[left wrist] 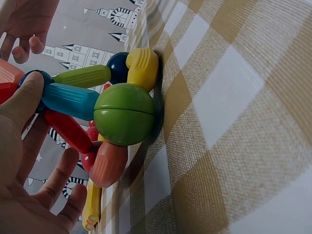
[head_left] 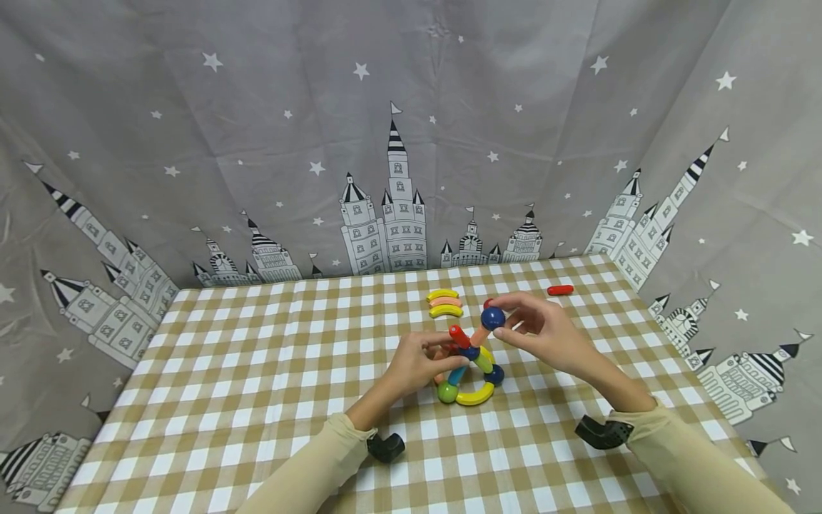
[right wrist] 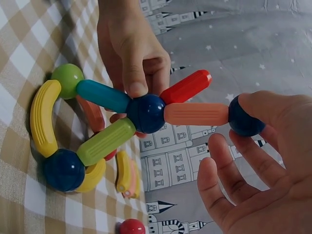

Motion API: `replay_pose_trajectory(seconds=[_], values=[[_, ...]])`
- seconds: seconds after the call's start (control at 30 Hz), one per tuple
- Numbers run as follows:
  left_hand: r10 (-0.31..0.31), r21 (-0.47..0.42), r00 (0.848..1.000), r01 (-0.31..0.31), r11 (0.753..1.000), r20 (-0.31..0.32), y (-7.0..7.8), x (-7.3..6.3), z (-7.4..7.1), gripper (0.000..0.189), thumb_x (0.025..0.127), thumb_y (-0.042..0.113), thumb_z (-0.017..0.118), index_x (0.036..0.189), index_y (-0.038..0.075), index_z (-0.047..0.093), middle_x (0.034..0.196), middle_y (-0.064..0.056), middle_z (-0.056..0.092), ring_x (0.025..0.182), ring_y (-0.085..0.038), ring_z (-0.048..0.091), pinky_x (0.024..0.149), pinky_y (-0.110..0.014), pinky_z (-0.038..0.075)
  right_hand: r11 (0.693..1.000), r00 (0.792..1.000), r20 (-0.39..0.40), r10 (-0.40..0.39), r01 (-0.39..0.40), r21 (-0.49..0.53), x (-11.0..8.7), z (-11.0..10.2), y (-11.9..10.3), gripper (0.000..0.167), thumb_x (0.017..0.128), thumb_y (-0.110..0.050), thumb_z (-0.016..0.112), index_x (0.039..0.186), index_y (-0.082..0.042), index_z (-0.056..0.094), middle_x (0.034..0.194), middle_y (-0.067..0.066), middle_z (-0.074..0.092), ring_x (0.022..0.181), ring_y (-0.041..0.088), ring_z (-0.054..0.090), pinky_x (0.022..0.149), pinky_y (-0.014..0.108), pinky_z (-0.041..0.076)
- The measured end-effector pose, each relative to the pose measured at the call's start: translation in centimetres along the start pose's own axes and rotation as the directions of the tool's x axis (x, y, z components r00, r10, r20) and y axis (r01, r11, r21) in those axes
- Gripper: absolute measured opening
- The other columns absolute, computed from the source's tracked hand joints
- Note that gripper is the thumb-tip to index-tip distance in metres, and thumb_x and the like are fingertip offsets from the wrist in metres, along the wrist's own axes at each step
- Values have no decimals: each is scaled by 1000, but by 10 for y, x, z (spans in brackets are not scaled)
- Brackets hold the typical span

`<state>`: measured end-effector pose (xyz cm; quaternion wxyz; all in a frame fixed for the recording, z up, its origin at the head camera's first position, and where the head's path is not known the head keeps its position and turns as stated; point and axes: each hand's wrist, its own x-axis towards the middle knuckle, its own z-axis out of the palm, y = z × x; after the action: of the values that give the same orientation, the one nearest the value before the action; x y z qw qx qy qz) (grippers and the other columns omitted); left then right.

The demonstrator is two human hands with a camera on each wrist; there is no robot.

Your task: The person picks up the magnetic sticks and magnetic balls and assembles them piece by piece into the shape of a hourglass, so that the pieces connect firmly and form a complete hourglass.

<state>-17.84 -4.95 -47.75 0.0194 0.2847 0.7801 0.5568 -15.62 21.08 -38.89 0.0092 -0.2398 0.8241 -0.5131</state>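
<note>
A frame of coloured rods and balls, like a magnetic building set, stands on the checked cloth. Its base joins a green ball (left wrist: 124,114), a dark blue ball (right wrist: 64,169) and curved yellow rods (head_left: 475,395). Teal (right wrist: 103,95), lime (right wrist: 106,141) and red rods rise to a dark blue top ball (right wrist: 146,113), which my left hand (head_left: 416,365) pinches. From this ball a second red rod (right wrist: 186,87) and a salmon rod (right wrist: 196,114) stick out. My right hand (head_left: 546,332) pinches another dark blue ball (head_left: 492,318) at the salmon rod's far end.
Behind the frame lie two curved yellow rods (head_left: 446,311) with a curved salmon rod (head_left: 446,302) between them. A straight red rod (head_left: 560,290) lies farther right. One red ball (right wrist: 132,227) rests on the cloth, partly hidden by my right hand in the head view.
</note>
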Motion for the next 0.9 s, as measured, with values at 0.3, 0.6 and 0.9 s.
replay_pose_trajectory(seconds=[0.3, 0.6, 0.9], values=[[-4, 1, 1000, 4, 1000, 0, -1, 0, 0, 31, 86, 21, 86, 115, 14, 79, 96, 5, 78, 78, -23, 67, 64, -31, 54, 998, 1000, -3, -2, 2, 61, -1, 3, 4, 39, 95, -11, 75, 132, -11, 63, 133, 8, 64, 95, 26, 68, 78, 33, 59], [-9, -3, 1000, 9, 1000, 0, 0, 0, 0, 30, 86, 22, 86, 114, 15, 79, 96, 6, 77, 79, -21, 67, 66, -32, 55, 993, 1000, 4, 0, -1, 122, -3, 11, 17, 44, 96, -7, 73, 137, -10, 58, 132, 13, 61, 92, 28, 67, 78, 32, 59], [-27, -19, 1000, 27, 999, -8, 2, -1, 1, 30, 86, 21, 85, 114, 14, 79, 95, 2, 78, 74, -23, 66, 63, -29, 52, 998, 999, -4, 35, -35, 53, -5, 31, 30, 33, 95, -13, 76, 126, -9, 66, 113, 7, 69, 92, 25, 68, 76, 31, 59]])
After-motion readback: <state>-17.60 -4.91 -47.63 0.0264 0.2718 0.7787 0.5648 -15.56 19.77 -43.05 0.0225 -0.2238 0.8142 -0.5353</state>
